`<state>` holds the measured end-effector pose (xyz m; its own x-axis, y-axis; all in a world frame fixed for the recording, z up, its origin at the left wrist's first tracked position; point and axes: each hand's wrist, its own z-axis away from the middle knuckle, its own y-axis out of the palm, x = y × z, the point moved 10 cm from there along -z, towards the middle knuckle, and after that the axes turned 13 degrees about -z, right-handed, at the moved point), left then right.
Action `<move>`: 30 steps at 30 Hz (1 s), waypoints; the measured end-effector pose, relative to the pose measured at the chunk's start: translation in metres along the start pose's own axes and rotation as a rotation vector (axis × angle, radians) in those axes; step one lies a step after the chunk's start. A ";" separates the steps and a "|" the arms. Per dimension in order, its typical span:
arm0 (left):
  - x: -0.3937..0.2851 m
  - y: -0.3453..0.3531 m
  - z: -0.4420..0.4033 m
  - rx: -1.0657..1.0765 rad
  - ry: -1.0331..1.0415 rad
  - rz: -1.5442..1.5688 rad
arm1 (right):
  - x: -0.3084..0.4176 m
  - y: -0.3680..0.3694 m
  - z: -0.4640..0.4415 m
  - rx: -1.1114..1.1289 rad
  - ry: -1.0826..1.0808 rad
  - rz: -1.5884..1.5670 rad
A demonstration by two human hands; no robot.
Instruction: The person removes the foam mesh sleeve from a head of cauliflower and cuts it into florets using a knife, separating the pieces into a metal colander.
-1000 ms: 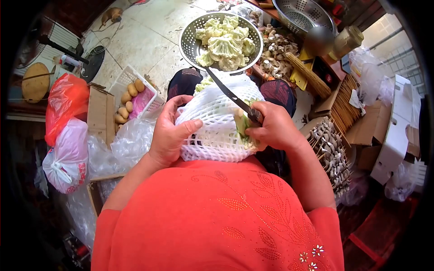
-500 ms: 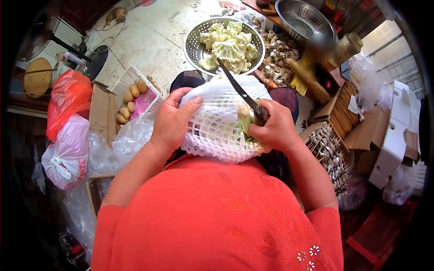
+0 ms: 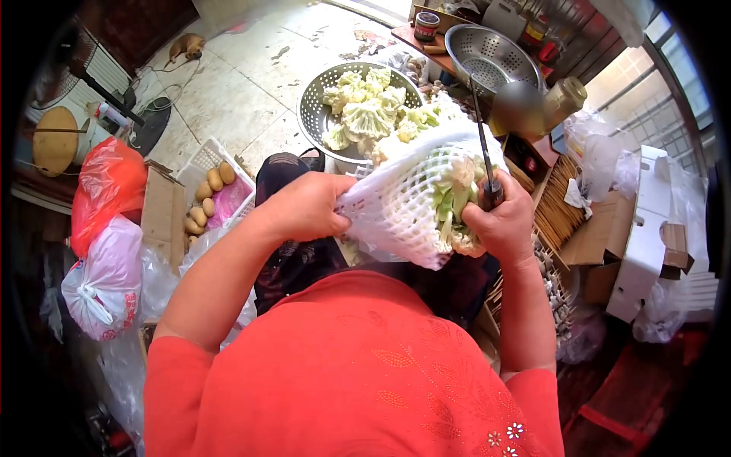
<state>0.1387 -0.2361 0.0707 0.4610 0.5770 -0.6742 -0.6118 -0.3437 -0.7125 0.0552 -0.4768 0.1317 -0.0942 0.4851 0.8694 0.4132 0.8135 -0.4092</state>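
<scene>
A head of cauliflower (image 3: pixel 455 196) with pale green stems shows at the open right end of a white foam net sleeve (image 3: pixel 392 206). My left hand (image 3: pixel 314 207) is closed on the left end of the net, pulling it taut. My right hand (image 3: pixel 509 221) grips the dark handle of a knife (image 3: pixel 483 141), blade pointing up and away, and its thumb presses against the cauliflower. Just beyond the net, a perforated metal colander (image 3: pixel 311 114) holds cut cauliflower pieces (image 3: pixel 369 114). Part of the cauliflower is hidden inside the net.
A white basket (image 3: pixel 204 158) with potatoes (image 3: pixel 205 192) stands at the left, near tied plastic bags (image 3: pixel 106 282). A second metal colander (image 3: pixel 487 65) sits at the back right. Wooden skewers (image 3: pixel 558 202) and cardboard boxes (image 3: pixel 605 236) lie at the right. A dog (image 3: pixel 185 48) lies on the far floor.
The net and cauliflower have shifted right and tilted, with more cauliflower exposed. My left hand has moved from the net's side to pinch its left end. The knife now points more upright.
</scene>
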 end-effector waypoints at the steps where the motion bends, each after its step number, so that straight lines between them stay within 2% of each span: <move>1: 0.006 -0.007 -0.008 0.016 -0.001 -0.285 | 0.000 0.002 0.003 0.013 0.018 -0.016; 3: 0.020 -0.053 -0.020 -0.152 -0.152 -0.587 | -0.002 0.008 0.008 0.060 0.058 -0.050; 5: 0.022 -0.097 -0.024 -0.434 -0.114 -0.661 | 0.002 0.014 0.014 0.098 0.003 -0.021; 9: 0.000 -0.149 -0.028 -0.751 0.010 -0.724 | -0.007 0.020 0.021 0.168 0.058 -0.070; 11: 0.002 -0.166 -0.033 -0.836 0.032 -0.750 | -0.006 0.024 0.024 0.200 0.071 -0.240; 13: 0.017 -0.172 -0.037 -0.828 -0.032 -0.753 | -0.011 0.029 0.026 0.224 0.109 -0.358; 15: 0.043 -0.173 -0.041 -0.762 -0.177 -0.713 | -0.006 0.034 0.023 0.234 0.080 -0.669; 17: 0.060 -0.180 -0.038 -0.786 -0.223 -0.718 | -0.004 0.044 0.023 0.355 0.095 -0.818; 19: 0.109 -0.189 -0.021 -0.771 -0.535 -0.429 | -0.007 0.052 0.026 0.405 0.125 -0.860; 20: 0.145 -0.207 0.002 -0.879 -0.610 -0.429 | -0.015 0.060 0.028 0.369 0.206 -0.947; 21: 0.166 -0.217 0.021 -0.918 -0.665 -0.378 | -0.014 0.063 0.032 0.268 0.385 -1.048; 22: 0.160 -0.221 0.025 -0.952 -0.666 -0.445 | -0.023 0.063 0.033 0.303 0.335 -1.002; 24: 0.209 -0.241 0.077 -1.046 -0.805 -0.481 | -0.028 0.062 0.029 0.337 0.278 -0.954; 26: 0.268 -0.256 0.146 -1.104 -0.918 -0.485 | -0.020 0.050 0.018 0.244 0.209 -0.889; 27: 0.297 -0.258 0.188 -1.103 -1.039 -0.538 | -0.026 0.050 0.015 0.269 0.171 -0.912; 29: 0.328 -0.246 0.257 -0.984 -1.167 -0.664 | -0.013 0.046 0.011 0.191 0.098 -0.746; 30: 0.349 -0.230 0.281 -0.818 -1.245 -0.667 | -0.019 0.043 0.011 0.170 0.021 -0.595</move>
<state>0.2598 0.2522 0.0541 -0.5333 0.8442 0.0538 0.1435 0.1529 -0.9778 0.0651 -0.4477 0.0952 -0.2457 -0.0725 0.9666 0.1455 0.9831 0.1108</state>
